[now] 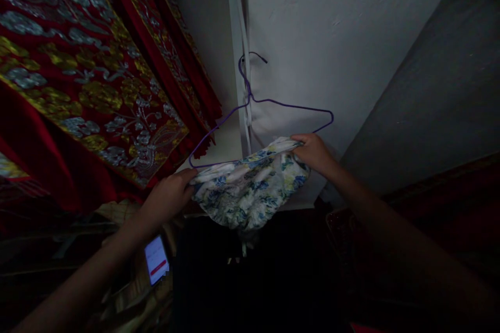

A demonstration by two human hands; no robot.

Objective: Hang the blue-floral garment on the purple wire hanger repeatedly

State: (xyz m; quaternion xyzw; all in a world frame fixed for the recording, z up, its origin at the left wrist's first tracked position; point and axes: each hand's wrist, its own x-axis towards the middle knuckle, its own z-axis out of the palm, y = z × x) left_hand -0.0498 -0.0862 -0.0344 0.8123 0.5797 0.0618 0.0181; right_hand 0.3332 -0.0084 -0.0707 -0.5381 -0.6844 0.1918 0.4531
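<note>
A white garment with a blue and yellow floral print (253, 182) is stretched between my hands, its lower part gathered and hanging. My left hand (172, 192) is closed on the garment's left upper edge. At the right upper corner, my right hand (312, 152) pinches the same cloth. Just behind the garment is a purple wire hanger (289, 104), hung near the white cord with its hook at the top. The hanger's bottom bar runs along the garment's upper edge and is partly covered by it. Whether the cloth is looped over the bar I cannot tell.
Red cloth embroidered in gold and silver (128, 93) hangs on the left. A white cord (245, 36) runs down the pale wall (332, 26). A lit phone (156, 260) lies at the lower left. The lower area is very dark.
</note>
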